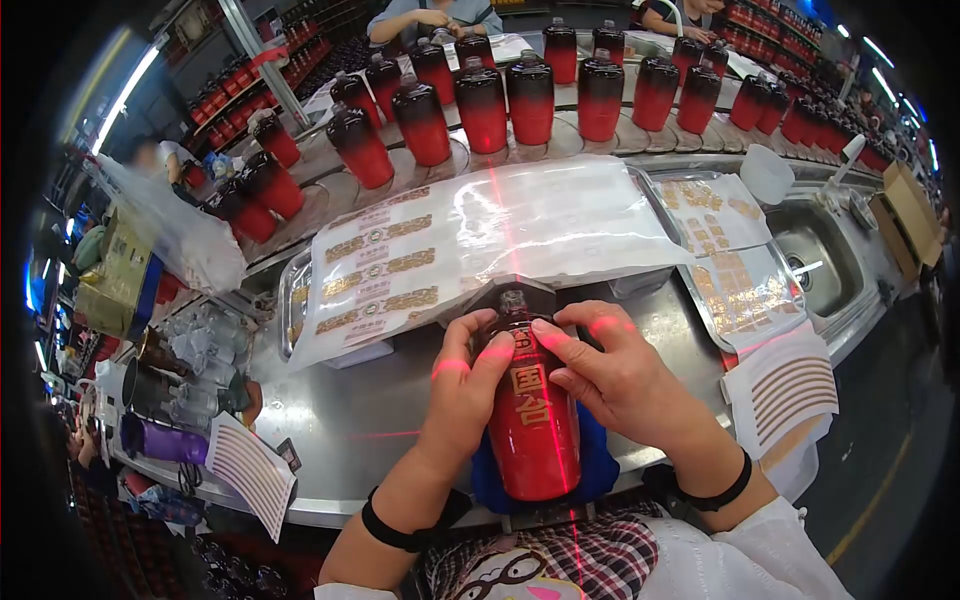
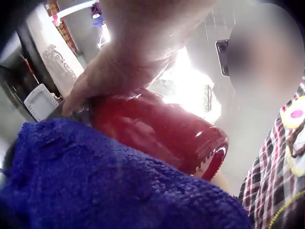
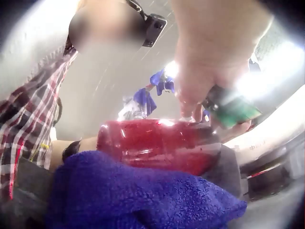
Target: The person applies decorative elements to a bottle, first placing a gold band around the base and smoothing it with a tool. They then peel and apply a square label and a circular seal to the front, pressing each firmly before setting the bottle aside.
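Both my left hand [image 1: 462, 385] and right hand [image 1: 630, 380] are clamped around the red bottle's [image 1: 537, 455] far end, thumbs on its front; its near end lies between my wrists, over the blue cloth [image 1: 600, 462].

Gold characters [image 1: 531, 395] "国台" on red bottle [image 1: 540, 455], sheet [image 1: 440, 215] lettering too small to read

The thumbs of the left hand [image 1: 465, 385] and right hand [image 1: 630, 385] partly covered the topmost gold character on the bottle [image 1: 537, 450] between them. Beneath the hands, the bottle hid the middle of the blue cloth [image 1: 602, 460]. Fine print on the sheet [image 1: 400, 285] beyond the left hand was too small to read.
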`<state>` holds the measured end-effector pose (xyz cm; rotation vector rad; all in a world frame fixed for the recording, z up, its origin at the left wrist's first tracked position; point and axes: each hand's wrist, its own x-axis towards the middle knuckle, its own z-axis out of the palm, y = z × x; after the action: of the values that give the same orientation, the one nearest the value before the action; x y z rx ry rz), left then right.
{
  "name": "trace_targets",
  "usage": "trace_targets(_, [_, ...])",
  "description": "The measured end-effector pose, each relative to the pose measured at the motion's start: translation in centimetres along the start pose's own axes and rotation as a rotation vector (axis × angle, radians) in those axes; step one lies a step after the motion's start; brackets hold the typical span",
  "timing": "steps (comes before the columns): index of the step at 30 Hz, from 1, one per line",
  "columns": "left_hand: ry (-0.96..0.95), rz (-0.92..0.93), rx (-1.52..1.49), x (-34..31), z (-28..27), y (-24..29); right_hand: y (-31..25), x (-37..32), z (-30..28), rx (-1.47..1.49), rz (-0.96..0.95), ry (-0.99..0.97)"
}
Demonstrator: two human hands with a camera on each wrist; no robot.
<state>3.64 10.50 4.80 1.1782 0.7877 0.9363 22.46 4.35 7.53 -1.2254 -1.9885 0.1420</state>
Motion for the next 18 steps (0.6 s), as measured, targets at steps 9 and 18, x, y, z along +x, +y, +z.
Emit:
trace_targets(9, [-0.024,0.029,0.006,0.11,-0.05,-0.18,-0.14,-0.02,0.04,0.016,0.011,-0.001])
trace_targets(18, [-0.031,0.028,0.019,0.14,-0.13,-0.49,-0.02,-0.19,0.07,0.011,0.003,0.000])
